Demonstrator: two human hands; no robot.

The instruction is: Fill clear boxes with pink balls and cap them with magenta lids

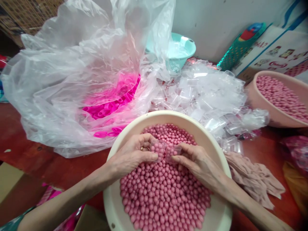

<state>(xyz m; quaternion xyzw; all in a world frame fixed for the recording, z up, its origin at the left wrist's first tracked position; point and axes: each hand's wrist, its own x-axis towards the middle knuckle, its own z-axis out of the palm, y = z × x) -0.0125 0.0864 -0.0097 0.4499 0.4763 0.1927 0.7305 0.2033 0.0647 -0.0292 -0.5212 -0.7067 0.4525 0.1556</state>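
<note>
Plainly, in the head view, the left hand (139, 150) has its grip drawn in to the width of a small clear case (158, 149) filled with beads, pinched between thumb and fingers. The right hand (192, 157) has a similarly narrow grip on a second clear piece (173, 150), pink beads in or behind it; whether the two touch is hard to tell. Both sit inside the rim of a cream basin (107, 202) of loose pink beads (163, 199), with room between fingertips and far rim. The basin overlaps the near edge of the red surface (14, 128). A strip of red separates a plastic bag (53, 83) from the near-left edge; a cloth (255, 179) lies right of the basin.
</note>
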